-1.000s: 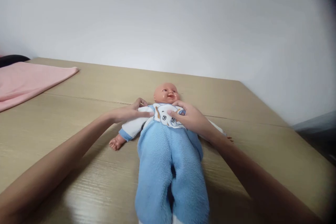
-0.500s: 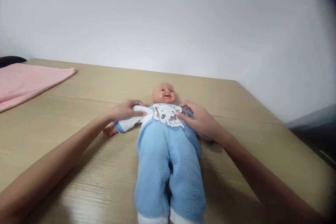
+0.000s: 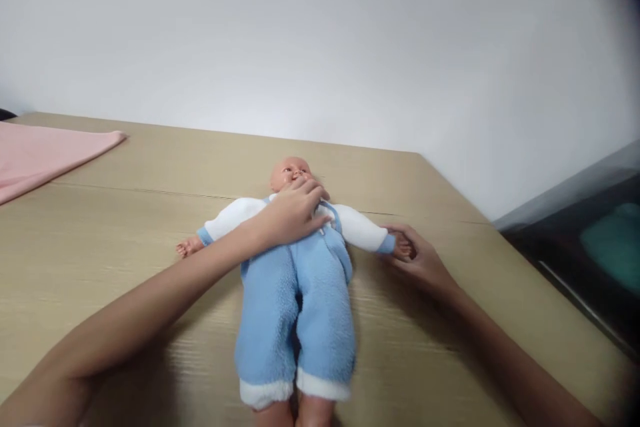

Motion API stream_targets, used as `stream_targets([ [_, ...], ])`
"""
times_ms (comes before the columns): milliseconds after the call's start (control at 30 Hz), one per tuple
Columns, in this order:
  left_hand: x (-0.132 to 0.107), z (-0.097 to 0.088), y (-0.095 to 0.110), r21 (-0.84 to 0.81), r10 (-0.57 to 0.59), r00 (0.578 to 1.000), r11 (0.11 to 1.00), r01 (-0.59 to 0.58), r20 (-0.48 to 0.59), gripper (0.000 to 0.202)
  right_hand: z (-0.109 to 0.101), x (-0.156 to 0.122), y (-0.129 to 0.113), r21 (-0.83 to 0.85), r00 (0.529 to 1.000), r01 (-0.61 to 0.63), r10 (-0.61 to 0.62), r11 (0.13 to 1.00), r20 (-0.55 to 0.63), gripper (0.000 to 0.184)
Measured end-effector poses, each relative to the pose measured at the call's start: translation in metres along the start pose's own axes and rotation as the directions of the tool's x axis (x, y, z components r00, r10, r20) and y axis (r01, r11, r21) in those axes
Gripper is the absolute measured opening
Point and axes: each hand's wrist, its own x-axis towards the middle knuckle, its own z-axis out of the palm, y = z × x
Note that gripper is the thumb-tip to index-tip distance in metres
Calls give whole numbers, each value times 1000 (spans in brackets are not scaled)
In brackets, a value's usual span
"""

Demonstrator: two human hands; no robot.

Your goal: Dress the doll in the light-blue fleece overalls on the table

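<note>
A bald baby doll (image 3: pixel 297 293) lies on its back in blue fleece overalls with a white top, its arms spread out. My left hand (image 3: pixel 295 213) rests across its upper chest, just under the chin, with fingers curled over the bib; the elephant patch is hidden beneath it. The thumb points to the right over the strap. Off to the right, my right hand (image 3: pixel 420 257) wraps around the doll's hand (image 3: pixel 403 247), just past the blue cuff of the sleeve. The doll's other hand (image 3: pixel 189 246) lies free on the table.
The wooden table (image 3: pixel 125 267) has a seam running across it. A folded pink cloth (image 3: pixel 50 153) lies at the far left. Behind stands a white wall (image 3: pixel 250 47), and a dark object (image 3: pixel 575 253) is beyond the table's right edge.
My left hand has left the sleeve and moved right onto the doll's chest. My right hand went from the bib out to the doll's hand, and that arm is now spread outward.
</note>
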Motion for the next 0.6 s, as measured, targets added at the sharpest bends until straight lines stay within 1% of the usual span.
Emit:
stream_targets([
  [67, 19, 18, -2, 50, -27, 997, 998, 24, 79, 19, 0, 8, -8, 98, 999, -8, 13, 995, -47, 61],
  [100, 25, 24, -4, 51, -33, 994, 998, 28, 107, 16, 0, 12, -13, 141, 998, -5, 14, 990, -62, 60],
  [167, 30, 30, -8, 8, -11, 992, 1000, 10, 122, 16, 3, 23, -20, 219, 997, -4, 20, 976, -68, 56],
  [300, 23, 25, -8, -142, 92, 995, 986, -85, 43, 20, 17, 49, -32, 323, 995, -4, 36, 946, -94, 63],
  [433, 12, 16, -2, -258, 219, 976, 942, -216, -20, 26, 46, 69, -49, 380, 990, 56, -1, 923, -143, 66],
  [500, 8, 13, 0, -255, 260, 965, 931, -261, -38, 30, 64, 70, -61, 370, 994, 76, -44, 926, -95, 66],
  [600, 3, 11, 0, -204, 291, 953, 931, -302, -85, 35, 84, 63, -77, 252, 987, 154, -161, 955, 7, 55],
])
